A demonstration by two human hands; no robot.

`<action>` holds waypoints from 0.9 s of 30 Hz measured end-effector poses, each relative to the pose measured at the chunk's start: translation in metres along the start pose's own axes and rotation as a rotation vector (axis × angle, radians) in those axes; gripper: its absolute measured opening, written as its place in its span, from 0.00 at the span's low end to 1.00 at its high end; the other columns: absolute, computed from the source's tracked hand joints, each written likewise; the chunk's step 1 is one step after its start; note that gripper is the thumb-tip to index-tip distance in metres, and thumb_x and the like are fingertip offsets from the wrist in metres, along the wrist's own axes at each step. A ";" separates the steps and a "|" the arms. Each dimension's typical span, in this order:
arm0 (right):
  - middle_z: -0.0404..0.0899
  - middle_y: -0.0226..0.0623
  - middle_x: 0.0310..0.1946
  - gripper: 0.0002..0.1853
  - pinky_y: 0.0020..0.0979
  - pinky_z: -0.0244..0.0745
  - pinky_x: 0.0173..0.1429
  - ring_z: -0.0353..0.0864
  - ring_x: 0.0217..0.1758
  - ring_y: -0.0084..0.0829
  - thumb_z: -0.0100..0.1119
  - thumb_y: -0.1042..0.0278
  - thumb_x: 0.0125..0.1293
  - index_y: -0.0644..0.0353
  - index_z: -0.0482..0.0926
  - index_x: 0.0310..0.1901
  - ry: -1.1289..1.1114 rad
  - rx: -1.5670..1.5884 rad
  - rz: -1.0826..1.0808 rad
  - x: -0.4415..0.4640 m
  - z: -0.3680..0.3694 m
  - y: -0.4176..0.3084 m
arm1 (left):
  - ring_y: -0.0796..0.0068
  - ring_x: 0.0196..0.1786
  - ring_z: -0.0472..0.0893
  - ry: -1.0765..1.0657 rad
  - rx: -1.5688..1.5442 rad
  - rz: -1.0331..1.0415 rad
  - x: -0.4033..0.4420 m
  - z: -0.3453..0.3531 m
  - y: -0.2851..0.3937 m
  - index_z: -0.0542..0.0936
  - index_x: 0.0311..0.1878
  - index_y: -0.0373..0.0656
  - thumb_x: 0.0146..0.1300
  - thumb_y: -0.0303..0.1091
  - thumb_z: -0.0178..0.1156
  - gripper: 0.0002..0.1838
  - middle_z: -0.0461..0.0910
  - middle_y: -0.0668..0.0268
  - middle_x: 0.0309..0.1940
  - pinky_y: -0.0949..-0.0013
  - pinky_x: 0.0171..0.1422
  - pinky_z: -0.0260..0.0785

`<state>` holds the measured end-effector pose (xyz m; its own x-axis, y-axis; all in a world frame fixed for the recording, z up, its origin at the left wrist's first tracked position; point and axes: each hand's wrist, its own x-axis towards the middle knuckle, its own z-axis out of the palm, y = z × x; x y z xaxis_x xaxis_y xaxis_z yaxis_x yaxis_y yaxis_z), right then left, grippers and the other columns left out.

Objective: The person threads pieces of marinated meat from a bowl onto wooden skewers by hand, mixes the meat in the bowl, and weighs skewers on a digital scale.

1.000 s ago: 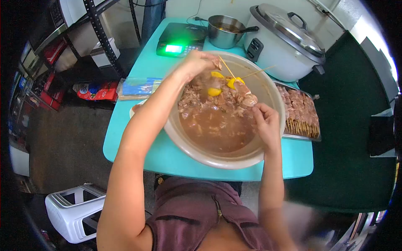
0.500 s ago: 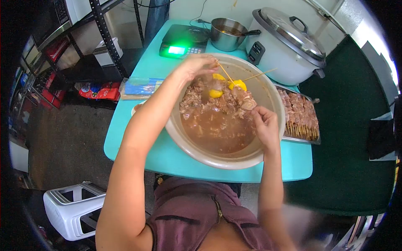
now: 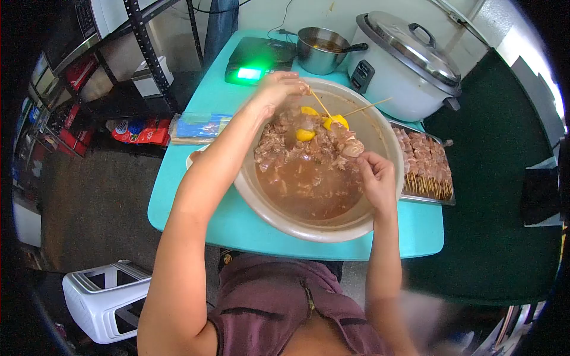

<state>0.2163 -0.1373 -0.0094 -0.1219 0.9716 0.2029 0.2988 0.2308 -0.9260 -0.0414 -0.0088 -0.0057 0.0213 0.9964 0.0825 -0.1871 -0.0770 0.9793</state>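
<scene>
My left hand (image 3: 282,92) is closed round the upper end of a thin bamboo skewer (image 3: 320,102) over the far rim of a big beige basin (image 3: 279,228). That skewer slants down toward the raw meat (image 3: 350,147). With thumb and fingertips together, my right hand (image 3: 378,178) pinches the edge of a meat piece near the basin's right side. Raw meat strips (image 3: 273,142) lie in brownish liquid (image 3: 309,190). Among them are yellow pieces (image 3: 336,122) that look like lemon. A second skewer (image 3: 369,106) leans across the basin toward the upper right.
A metal tray of meat skewers (image 3: 426,163) sits right of the basin on the turquoise table (image 3: 424,231). Behind stand a lit digital scale (image 3: 255,59), a steel pot (image 3: 320,50) and a large rice cooker (image 3: 404,77). Packaged skewers (image 3: 202,127) lie left; a white stool (image 3: 107,299) is on the floor.
Both hands keep nearly the same places. My left hand has shifted very slightly up on the skewer side; my right fingers stay at the meat.
</scene>
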 end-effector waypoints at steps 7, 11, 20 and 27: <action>0.67 0.23 0.17 0.07 0.20 0.56 0.25 0.60 0.22 0.14 0.52 0.75 0.59 0.69 0.77 0.30 -0.011 -0.033 -0.036 -0.001 0.002 -0.003 | 0.73 0.43 0.79 -0.091 -0.005 -0.034 0.004 -0.006 -0.004 0.77 0.42 0.35 0.57 0.30 0.59 0.12 0.79 0.60 0.40 0.71 0.50 0.73; 0.68 0.24 0.17 0.07 0.20 0.56 0.26 0.61 0.22 0.14 0.52 0.75 0.59 0.70 0.76 0.29 -0.020 -0.049 -0.009 -0.001 0.001 -0.004 | 0.71 0.42 0.79 -0.097 -0.168 -0.180 0.003 -0.006 0.001 0.75 0.44 0.36 0.59 0.34 0.57 0.13 0.78 0.61 0.39 0.70 0.48 0.75; 0.69 0.25 0.18 0.07 0.20 0.58 0.27 0.62 0.24 0.15 0.51 0.75 0.59 0.70 0.76 0.28 -0.007 -0.023 -0.010 0.000 0.001 0.000 | 0.70 0.44 0.79 -0.058 -0.061 -0.124 -0.008 0.001 0.007 0.74 0.47 0.39 0.60 0.32 0.56 0.13 0.77 0.62 0.40 0.70 0.47 0.75; 0.68 0.24 0.18 0.07 0.21 0.57 0.27 0.62 0.23 0.15 0.51 0.75 0.59 0.70 0.75 0.28 0.026 0.033 -0.030 0.000 0.002 -0.003 | 0.71 0.46 0.78 -0.116 -0.034 -0.062 -0.001 0.001 0.005 0.74 0.47 0.37 0.58 0.25 0.55 0.13 0.77 0.62 0.43 0.70 0.52 0.72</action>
<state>0.2138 -0.1385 -0.0073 -0.1059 0.9654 0.2383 0.2639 0.2584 -0.9293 -0.0414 -0.0100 -0.0007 0.1470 0.9881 0.0443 -0.2151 -0.0118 0.9765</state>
